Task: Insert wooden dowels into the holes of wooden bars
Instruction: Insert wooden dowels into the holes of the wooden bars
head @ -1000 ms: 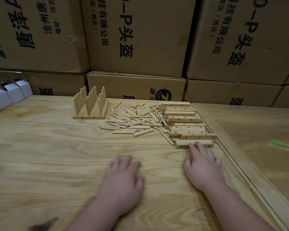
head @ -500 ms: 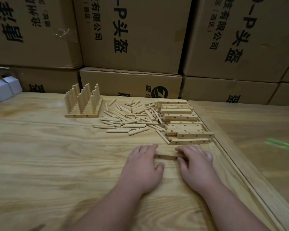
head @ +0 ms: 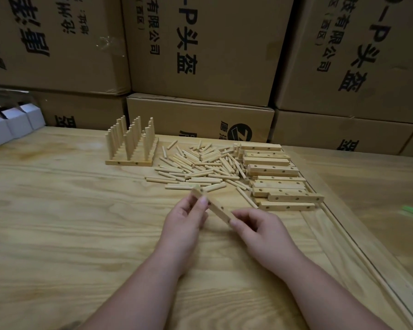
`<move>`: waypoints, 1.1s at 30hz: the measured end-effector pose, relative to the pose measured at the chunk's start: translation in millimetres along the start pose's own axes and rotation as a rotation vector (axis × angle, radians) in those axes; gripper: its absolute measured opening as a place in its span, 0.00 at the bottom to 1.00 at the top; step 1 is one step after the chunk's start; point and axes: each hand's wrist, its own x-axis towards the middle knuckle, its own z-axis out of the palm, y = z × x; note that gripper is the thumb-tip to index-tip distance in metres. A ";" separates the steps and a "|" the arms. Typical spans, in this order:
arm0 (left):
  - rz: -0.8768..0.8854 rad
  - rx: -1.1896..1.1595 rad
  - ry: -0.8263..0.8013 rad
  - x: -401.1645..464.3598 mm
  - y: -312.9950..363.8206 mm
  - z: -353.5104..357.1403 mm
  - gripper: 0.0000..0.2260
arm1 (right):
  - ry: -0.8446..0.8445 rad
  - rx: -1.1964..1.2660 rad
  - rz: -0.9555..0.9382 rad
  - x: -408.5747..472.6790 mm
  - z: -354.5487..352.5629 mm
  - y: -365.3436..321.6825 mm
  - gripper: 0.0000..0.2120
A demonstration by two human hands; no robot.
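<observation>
Wooden bar (head: 215,207) (ends hidden) between 2 hands

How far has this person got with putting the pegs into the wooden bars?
Done: three finished bars stand at the back, each with a row of upright dowels. In hand: the left hand and right hand hold one empty bar by its ends. Left: a pile of loose dowels and a stack of empty bars.
</observation>
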 end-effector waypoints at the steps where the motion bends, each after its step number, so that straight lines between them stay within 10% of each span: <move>1: -0.030 -0.085 -0.002 1.4 0.1 -1.2 0.08 | -0.001 0.060 0.002 5.3 8.5 -5.8 0.07; 11: -0.125 -0.521 0.029 24.2 32.6 -22.4 0.11 | 0.246 -0.133 0.004 50.9 30.2 6.7 0.14; 33: -0.199 -0.330 0.064 36.4 26.7 -20.3 0.14 | 0.078 -0.576 0.068 55.1 37.2 8.2 0.13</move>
